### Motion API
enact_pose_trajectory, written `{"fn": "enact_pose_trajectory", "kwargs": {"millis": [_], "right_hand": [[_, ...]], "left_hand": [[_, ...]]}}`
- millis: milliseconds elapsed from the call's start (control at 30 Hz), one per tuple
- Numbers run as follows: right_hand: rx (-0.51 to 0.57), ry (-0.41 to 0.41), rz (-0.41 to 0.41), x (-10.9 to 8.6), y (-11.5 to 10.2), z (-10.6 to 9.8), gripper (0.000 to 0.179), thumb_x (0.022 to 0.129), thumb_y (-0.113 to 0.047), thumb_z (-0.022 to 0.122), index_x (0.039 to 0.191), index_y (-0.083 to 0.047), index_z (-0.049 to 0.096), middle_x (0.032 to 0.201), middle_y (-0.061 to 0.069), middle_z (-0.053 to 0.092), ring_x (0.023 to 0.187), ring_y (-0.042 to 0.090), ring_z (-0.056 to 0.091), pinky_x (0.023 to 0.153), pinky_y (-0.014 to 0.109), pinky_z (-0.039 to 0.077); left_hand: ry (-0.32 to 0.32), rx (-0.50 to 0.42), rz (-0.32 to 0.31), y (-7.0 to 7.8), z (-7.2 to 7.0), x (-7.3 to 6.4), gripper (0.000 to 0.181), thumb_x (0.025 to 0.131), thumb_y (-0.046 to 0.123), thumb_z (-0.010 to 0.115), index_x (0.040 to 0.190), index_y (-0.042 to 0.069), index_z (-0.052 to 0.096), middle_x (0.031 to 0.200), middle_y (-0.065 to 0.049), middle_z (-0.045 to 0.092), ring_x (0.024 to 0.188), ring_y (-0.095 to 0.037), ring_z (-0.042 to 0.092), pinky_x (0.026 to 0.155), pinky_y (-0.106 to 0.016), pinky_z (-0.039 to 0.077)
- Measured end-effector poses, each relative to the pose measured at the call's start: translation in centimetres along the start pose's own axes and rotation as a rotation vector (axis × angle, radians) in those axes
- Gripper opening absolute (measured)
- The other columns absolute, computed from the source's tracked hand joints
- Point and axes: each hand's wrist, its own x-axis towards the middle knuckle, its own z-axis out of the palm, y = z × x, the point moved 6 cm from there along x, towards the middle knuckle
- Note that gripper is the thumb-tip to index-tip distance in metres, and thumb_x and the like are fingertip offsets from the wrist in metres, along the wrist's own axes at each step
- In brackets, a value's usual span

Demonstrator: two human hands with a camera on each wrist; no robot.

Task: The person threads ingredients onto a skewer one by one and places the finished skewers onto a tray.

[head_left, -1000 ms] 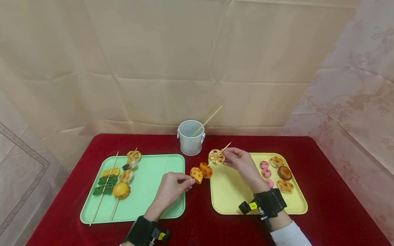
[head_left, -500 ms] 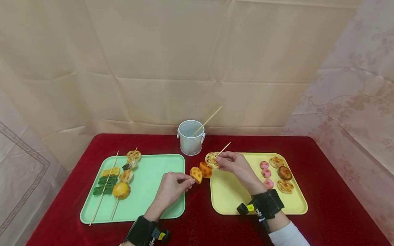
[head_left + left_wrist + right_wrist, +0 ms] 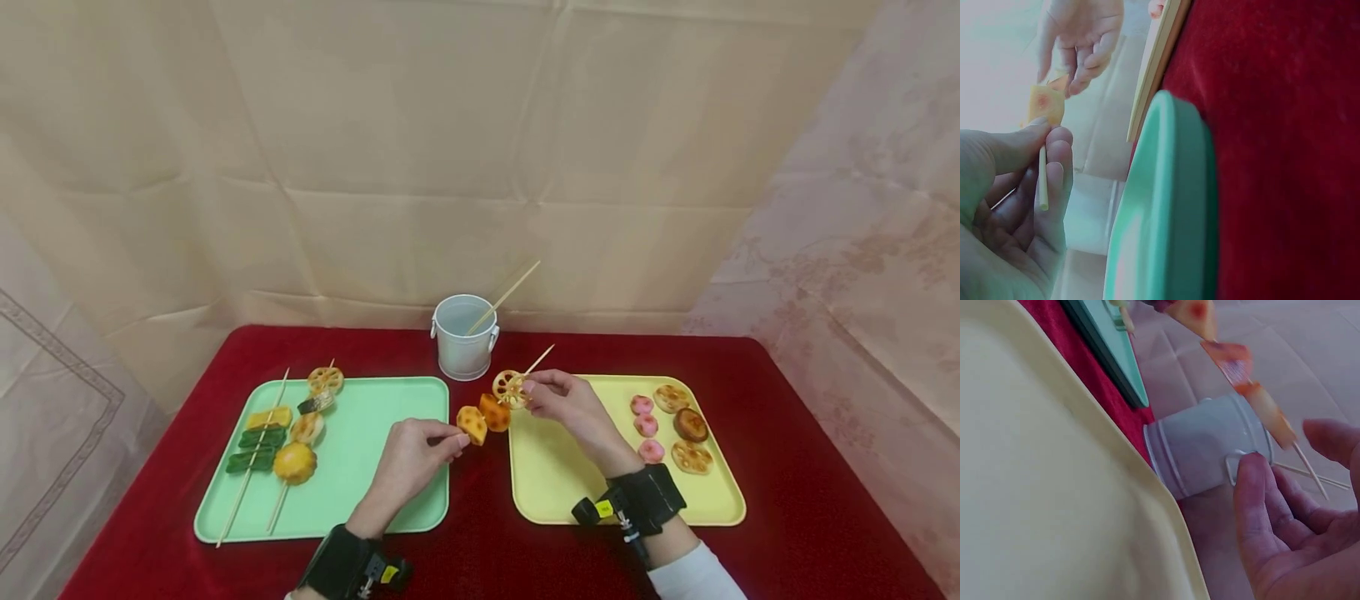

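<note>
My left hand (image 3: 415,461) pinches a bamboo skewer (image 3: 540,358) near its lower end; the end (image 3: 1043,181) sticks out below the thumb in the left wrist view. Threaded on it are a yellow spotted wedge (image 3: 471,424) beside my fingertips, a browner orange piece (image 3: 495,413) and a lotus root slice (image 3: 507,384) nearest the tip. Close to the slice is my right hand (image 3: 573,410). In the right wrist view its thumb and fingers stand apart, with a gap between them and the lotus slice (image 3: 1266,412).
On the left, a green tray (image 3: 360,467) bears two loaded skewers. The yellow tray (image 3: 555,483) at right holds several pink pieces (image 3: 646,425), lotus slices (image 3: 692,457) and a brown round (image 3: 690,425). Behind stands a white bucket (image 3: 463,354) with skewers (image 3: 510,292).
The lotus slice has slid down the skewer toward the orange piece, and my right hand has moved left with it. My left hand has stayed nearly still, still pinching the skewer.
</note>
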Motion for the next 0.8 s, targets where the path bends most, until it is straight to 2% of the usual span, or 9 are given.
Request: {"fn": "enact_pose_trajectory", "kwargs": {"millis": [67,167,267,467,633,800], "right_hand": [[0.006,0.020,0.001,0.0,-0.1,-0.3,0.039,0.102,-0.021,0.068,0.126,0.009,0.061,0.110,0.018,0.069,0.100,0.032,0.068,0.086,0.029,0.058],[0.005,0.041,-0.012,-0.1,-0.4,-0.9,0.044,0.103,-0.026,0.066,0.129,0.010,0.059,0.115,0.022,0.068,0.104,0.034,0.067,0.087,0.028,0.058],[-0.003,0.039,-0.023,-0.1,-0.5,-1.2,0.049,0.103,-0.029,0.066,0.130,0.011,0.058,0.115,0.022,0.068,0.106,0.034,0.066,0.089,0.029,0.057],[-0.016,0.029,-0.028,-0.1,-0.7,-1.2,0.052,0.103,-0.032,0.067,0.131,0.010,0.058,0.121,0.029,0.065,0.110,0.040,0.064,0.090,0.030,0.057],[-0.019,0.019,-0.026,-0.1,-0.9,-1.2,0.050,0.103,-0.032,0.066,0.130,0.010,0.058,0.122,0.029,0.065,0.113,0.044,0.063,0.090,0.031,0.057],[-0.024,0.008,-0.022,-0.1,-0.8,-1.2,0.050,0.103,-0.032,0.065,0.131,0.010,0.058,0.123,0.029,0.065,0.113,0.044,0.063,0.091,0.034,0.057]], "left_hand": [[0.023,0.021,0.012,-0.1,-0.7,-0.2,0.005,0.089,0.016,0.083,0.086,0.014,0.084,0.070,0.010,0.070,0.063,-0.003,0.060,0.058,-0.023,0.045],[0.059,0.063,0.043,-0.1,-2.0,-0.7,0.005,0.087,0.018,0.085,0.083,0.015,0.085,0.068,0.012,0.066,0.061,-0.002,0.053,0.056,-0.023,0.041],[0.085,0.117,0.045,-0.4,-3.4,-1.2,0.005,0.086,0.019,0.086,0.082,0.016,0.085,0.066,0.013,0.063,0.057,-0.002,0.047,0.054,-0.023,0.037],[0.133,0.236,-0.007,-1.4,-5.9,-2.3,0.007,0.084,0.020,0.087,0.082,0.014,0.085,0.069,0.012,0.068,0.055,-0.003,0.045,0.053,-0.023,0.036],[0.151,0.271,-0.054,-1.9,-7.6,-3.4,0.010,0.085,0.020,0.087,0.084,0.010,0.084,0.075,0.006,0.073,0.056,-0.006,0.048,0.052,-0.024,0.035],[0.156,0.314,-0.090,-2.6,-8.9,-4.2,0.005,0.084,0.016,0.086,0.087,0.012,0.085,0.081,0.001,0.076,0.062,-0.008,0.056,0.054,-0.024,0.038]]}}
